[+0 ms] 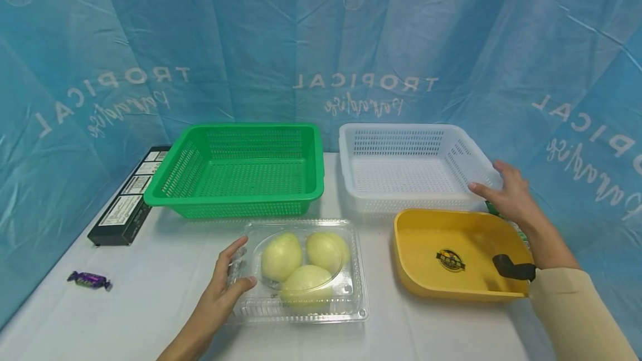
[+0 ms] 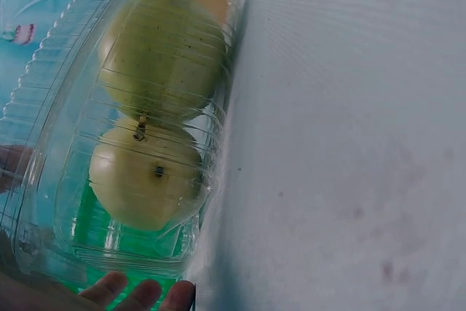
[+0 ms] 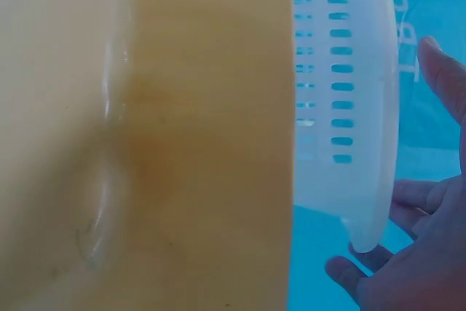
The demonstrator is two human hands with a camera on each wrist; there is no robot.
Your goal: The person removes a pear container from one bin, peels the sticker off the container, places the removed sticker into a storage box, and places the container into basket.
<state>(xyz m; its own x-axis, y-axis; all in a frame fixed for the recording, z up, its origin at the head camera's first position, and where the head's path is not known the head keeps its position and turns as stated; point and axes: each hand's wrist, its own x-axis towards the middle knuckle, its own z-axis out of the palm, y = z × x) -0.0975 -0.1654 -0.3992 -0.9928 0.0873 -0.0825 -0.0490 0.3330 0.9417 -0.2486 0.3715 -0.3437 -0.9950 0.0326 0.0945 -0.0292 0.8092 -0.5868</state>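
Note:
My left hand (image 1: 218, 291) is at the left end of a clear plastic clamshell box (image 1: 353, 272), its thumb over the lid's edge and its fingers spread along the side. Three pale green round fruits (image 1: 282, 256) lie inside the box. The left wrist view shows fingertips (image 2: 142, 295) by the box's end; whether they press on it I cannot tell. Over at the right, my right hand (image 1: 511, 194) spreads at the near right corner of a white perforated basket (image 1: 401, 205). In the right wrist view its thumb is apart from the rim, with fingertips beside and partly behind the corner.
A green perforated basket (image 1: 241, 208) stands at the back left, beside a long black box (image 1: 122, 219). Nearer lies a purple wrapped candy (image 1: 90, 280). A yellow tray (image 1: 426, 272) sits below my right forearm, with something green (image 1: 491, 208) partly hidden behind it. Blue curtains surround the table.

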